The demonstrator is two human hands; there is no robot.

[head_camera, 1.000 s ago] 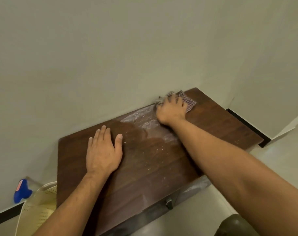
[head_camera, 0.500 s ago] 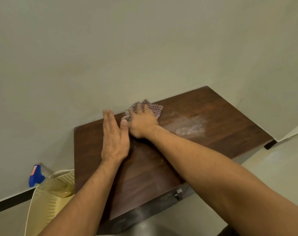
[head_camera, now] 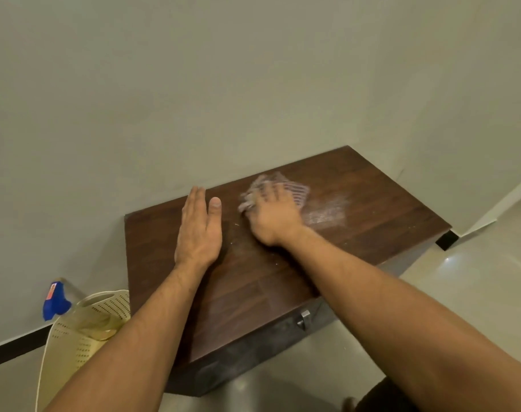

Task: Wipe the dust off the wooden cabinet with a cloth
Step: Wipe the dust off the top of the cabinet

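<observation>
The dark wooden cabinet [head_camera: 372,233] stands low against the pale wall. My right hand [head_camera: 275,220] presses a checked cloth [head_camera: 294,188] flat on its top near the back edge; both are motion-blurred. A patch of white dust [head_camera: 327,211] lies just right of the cloth. My left hand [head_camera: 198,230] rests on the top to the left of the right hand, fingers straight and together, holding nothing.
A cream perforated basket [head_camera: 75,346] stands on the floor left of the cabinet, with a blue spray bottle [head_camera: 54,301] behind it by the wall. A metal handle [head_camera: 303,319] sits on the cabinet front. Glossy floor tiles extend to the right.
My right hand swept the cloth left from the back right toward my left hand, then moved right again toward the dust. The left hand's fingers closed together. The view shifted.
</observation>
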